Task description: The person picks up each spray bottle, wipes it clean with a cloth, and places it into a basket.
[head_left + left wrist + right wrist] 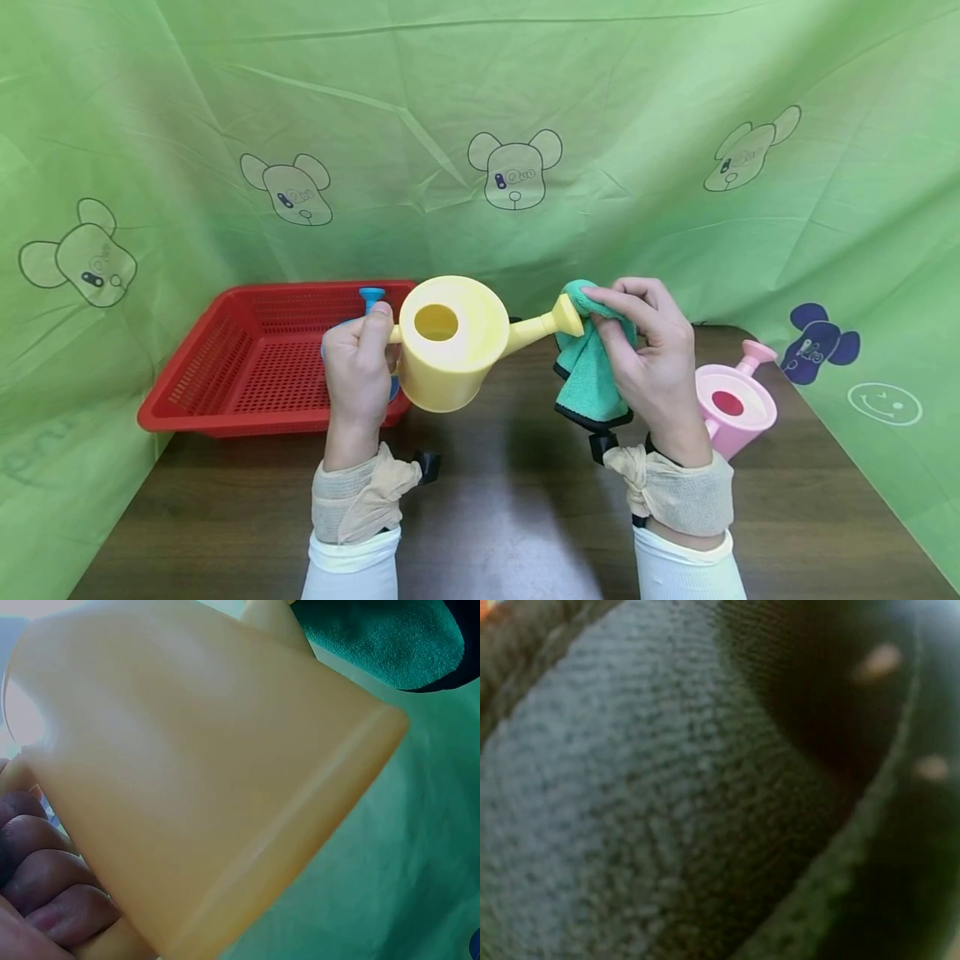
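A yellow toy watering can point(457, 367) is held up over the table by my left hand point(360, 367), whose fingers curl round its handle. Its spout points right, with the flared sprinkler head point(568, 316) against a green cloth point(596, 375). My right hand point(656, 350) pinches that black-edged cloth between thumb and fingers, and its lower part hangs down. In the left wrist view the can's body point(195, 772) fills most of the picture, with curled fingers point(52, 877) at the handle. Blurred cloth point(645, 795) covers the right wrist view.
A red perforated basket point(187, 358) stands at the back left, with a blue watering can point(371, 296) in it, partly hidden behind my left hand. To the right, a pink watering can point(750, 400) stands on the brown wooden table point(495, 517). Green curtain point(420, 83) surrounds the table.
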